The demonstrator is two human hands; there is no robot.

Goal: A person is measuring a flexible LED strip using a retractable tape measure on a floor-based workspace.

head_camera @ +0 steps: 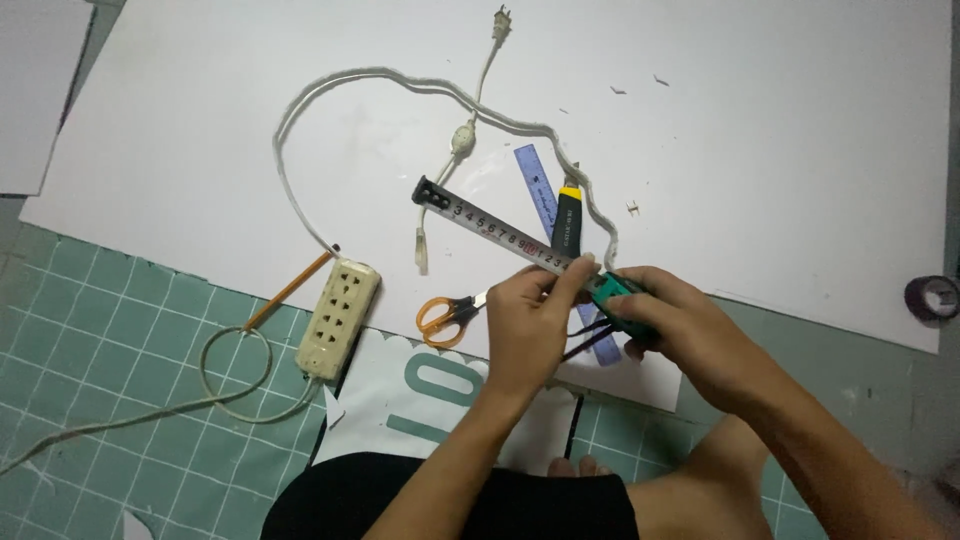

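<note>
My right hand (672, 318) grips a green tape measure case (622, 300). Its metal blade (490, 227) is pulled out toward the upper left, ending in a black hook. My left hand (535, 315) pinches the blade close to the case. Thin dark wires (590, 338) stick out below the case between my hands. Under the blade lie a purple ruler (538, 183) and a black and yellow handled tool (567, 222).
A white sheet (780, 150) covers a green cutting mat (130, 330). On them lie orange scissors (447, 313), a cream power strip (338, 318) with its looped cord (400, 82), a pencil (288, 291), a small plug lead (478, 95) and a tape roll (932, 297) at the right.
</note>
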